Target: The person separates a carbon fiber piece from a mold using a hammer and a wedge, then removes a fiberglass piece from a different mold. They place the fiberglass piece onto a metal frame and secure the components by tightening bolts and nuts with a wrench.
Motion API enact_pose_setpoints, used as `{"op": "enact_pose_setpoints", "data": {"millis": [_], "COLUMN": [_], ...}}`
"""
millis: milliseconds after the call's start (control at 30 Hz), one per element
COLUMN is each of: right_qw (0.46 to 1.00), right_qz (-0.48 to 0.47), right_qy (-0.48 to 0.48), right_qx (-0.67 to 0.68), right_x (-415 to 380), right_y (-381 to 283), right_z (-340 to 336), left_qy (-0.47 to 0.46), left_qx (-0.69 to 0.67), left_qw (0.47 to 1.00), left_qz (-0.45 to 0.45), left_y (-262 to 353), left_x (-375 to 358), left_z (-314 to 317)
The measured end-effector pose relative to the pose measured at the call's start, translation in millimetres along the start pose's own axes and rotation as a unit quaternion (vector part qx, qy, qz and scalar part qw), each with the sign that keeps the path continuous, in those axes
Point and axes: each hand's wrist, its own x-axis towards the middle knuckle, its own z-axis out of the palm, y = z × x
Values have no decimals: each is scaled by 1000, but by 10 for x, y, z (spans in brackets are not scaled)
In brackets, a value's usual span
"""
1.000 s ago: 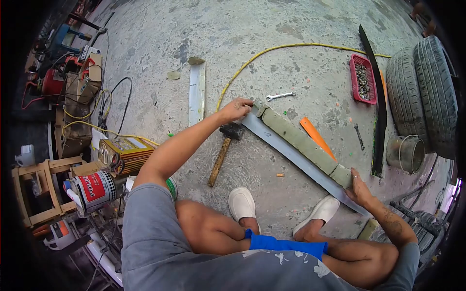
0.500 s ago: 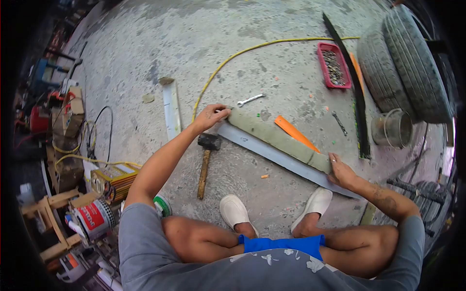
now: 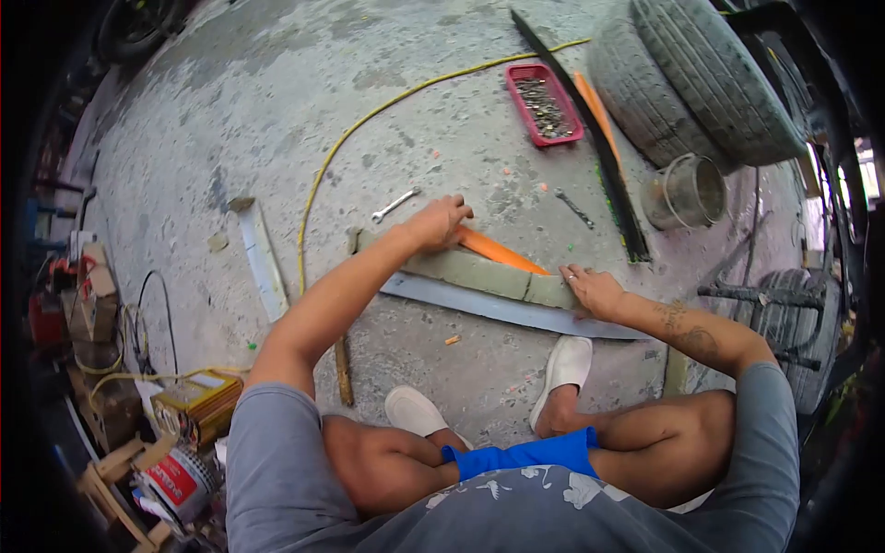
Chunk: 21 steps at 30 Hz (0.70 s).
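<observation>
My left hand (image 3: 442,224) reaches across a long grey-green board (image 3: 484,276), its fingers curled around the near left end of an orange strip (image 3: 502,251); the fingertips are partly hidden. My right hand (image 3: 595,293) grips the board's right end, fingers bent over its top edge. Against the near side of the board lies a long blue-grey strip (image 3: 498,311), running right beneath my right hand. The hammer's wooden handle (image 3: 343,373) shows beside my left forearm, which covers the head. A silver wrench (image 3: 396,205) lies beyond the board's left part.
A pink basket (image 3: 569,138) of small metal parts stands near a long black strip (image 3: 604,170). Tyres (image 3: 645,92) and a bucket (image 3: 684,194) are at right. A yellow hose (image 3: 323,170) curves over the floor. Another pale strip (image 3: 263,258) lies left; a paint can (image 3: 180,484) stands lower left.
My left hand has left the board's left end and moved right to the orange strip. My right hand stays at the board's right end. The view has shifted right.
</observation>
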Motion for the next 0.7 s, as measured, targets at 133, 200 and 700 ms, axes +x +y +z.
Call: {"op": "enact_pose_setpoints", "data": {"millis": [133,200,700], "right_qw": [1000,997,981], "right_qz": [15,4,12], "right_qy": [0,-10,180], "right_qx": [27,82,71], "right_x": [-121,-147,441], "right_y": [24,56,1514], "right_z": [1,6,-562], "left_qy": [-134,-127,79], "left_qx": [151,134,-250], "left_qw": [979,981,945], "left_qz": [35,56,-194], "left_y": [82,-1,-368], "left_x": [323,383,135], "left_z": [220,219,-603]}}
